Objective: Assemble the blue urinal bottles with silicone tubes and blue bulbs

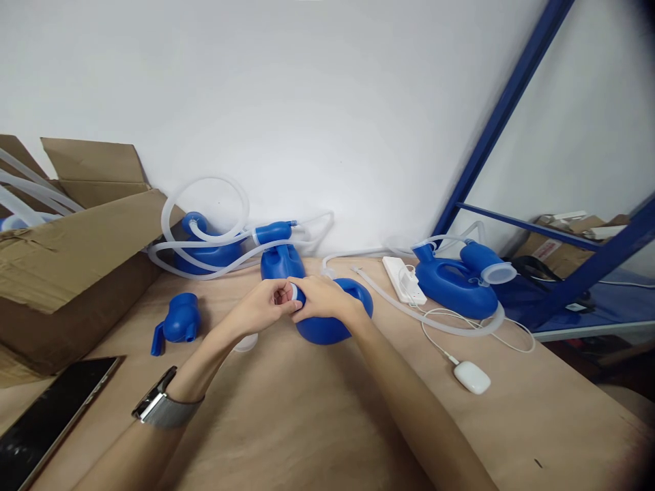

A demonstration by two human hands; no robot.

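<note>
Blue bottle (323, 331) on the bench (286, 423), with left hand (266, 303) and right hand (322, 298) together grasping a small, white-rimmed blue part (299, 296) just beside its body.

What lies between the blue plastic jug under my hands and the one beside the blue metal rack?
Head view: a translucent flexible tube nearer your jug, then a white rectangular power strip.

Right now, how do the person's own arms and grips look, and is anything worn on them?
The left forearm and right forearm show no sleeves, and the left grip and right grip are hands without gloves. On the left wrist is a watch with a dark face, a silver edge and a grey band. The right forearm shows nothing worn.
</note>
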